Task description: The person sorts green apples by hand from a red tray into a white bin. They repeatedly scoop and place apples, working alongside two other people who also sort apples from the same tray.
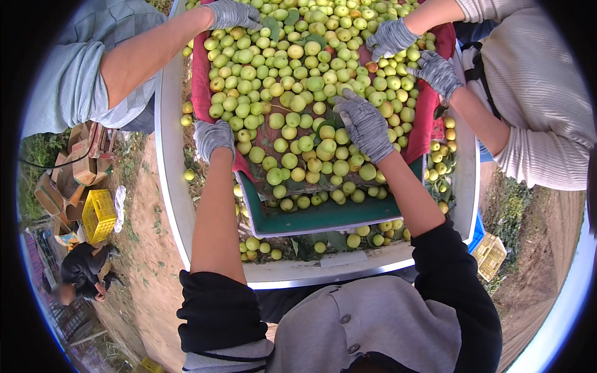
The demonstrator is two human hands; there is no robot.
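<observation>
Small round green-yellow fruits [274, 176], jujubes or little apples by their look, fill a sloping sorting tray lined with red cloth [201, 78]. My left hand [214, 138], in a grey knit glove, is curled over the cloth-covered left rim. Its fingertips are partly hidden. My right hand [364, 126], gloved alike, lies over the fruits right of the middle, fingers stretched out and palm down. No fruit shows in its grip. Below both hands is the tray's green front lip [323, 219], with a row of fruits just behind it.
A white-rimmed bin [166, 155] surrounds the tray, with loose fruits and leaves inside. One co-worker's gloved hand [235, 15] is at upper left; another's two gloved hands [393, 38] work at right. Yellow crates [99, 215] and cardboard boxes stand left, near a crouching person [84, 273].
</observation>
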